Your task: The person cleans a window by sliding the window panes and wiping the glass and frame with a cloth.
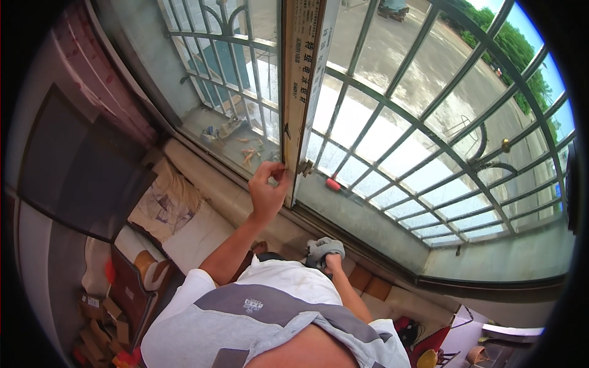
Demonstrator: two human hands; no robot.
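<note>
My left hand (269, 186) is raised to the lower part of an upright window frame (299, 92), thumb and forefinger drawn together against its edge. Printed protective film (294, 115) covers that frame, with a torn dark patch just above the fingers. Whether the fingertips grip the film's edge is too small to tell. A metal window latch (305, 168) sits right beside this hand. Low in front of my body, my right hand (333, 264) holds a bunched grey cloth (325, 250), apart from the frame.
Outside the window, a metal security grille (405, 115) carries a red object (332, 184) near the ledge. Below the sill runs a padded sofa (193, 257) with a printed cushion (165, 200). A dark screen-like panel (78, 170) and cardboard boxes (103, 317) stand to the left.
</note>
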